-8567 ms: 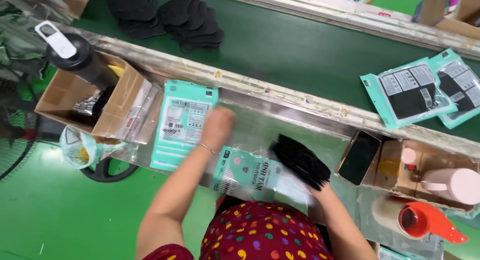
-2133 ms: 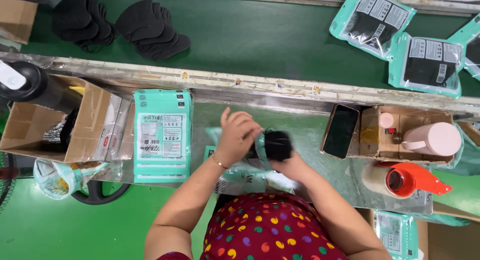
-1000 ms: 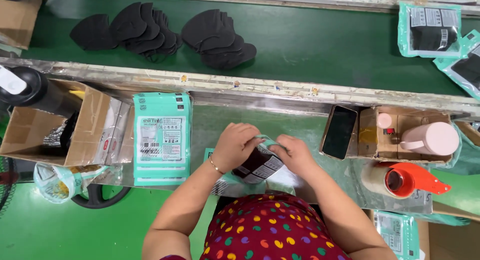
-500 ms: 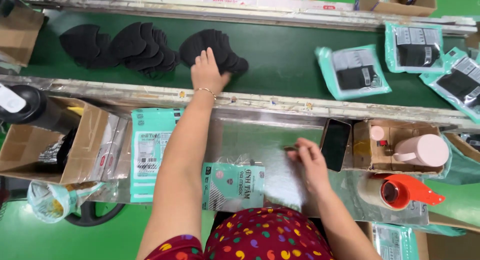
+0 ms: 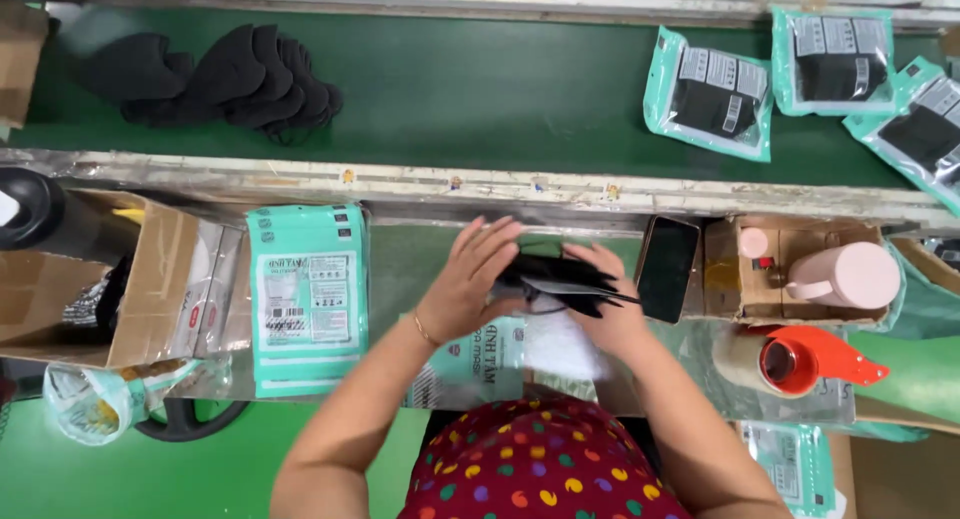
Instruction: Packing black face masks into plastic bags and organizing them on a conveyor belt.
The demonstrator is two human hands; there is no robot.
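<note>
My left hand (image 5: 470,279) and my right hand (image 5: 610,314) both grip a small stack of black face masks (image 5: 560,279) just above the metal work ledge. Under the hands lies an open teal and clear pouch (image 5: 490,364) flat on the ledge. To the left sits a stack of teal pouches (image 5: 308,304). On the green belt (image 5: 480,89) beyond the rail, a pile of loose black masks (image 5: 225,79) lies at the left, and three filled teal pouches (image 5: 712,94) lie at the right.
A black phone (image 5: 668,269) lies right of my hands, beside a cardboard box (image 5: 725,279) holding a pink bottle (image 5: 845,276). An orange tape dispenser (image 5: 800,359) sits below it. At left are an open carton (image 5: 150,279), a black flask (image 5: 40,214) and a plastic bag (image 5: 95,404).
My left hand came back from the pile on the belt with black masks, and both hands now hold them together over the pouch. The filled pouches on the belt have shifted right.
</note>
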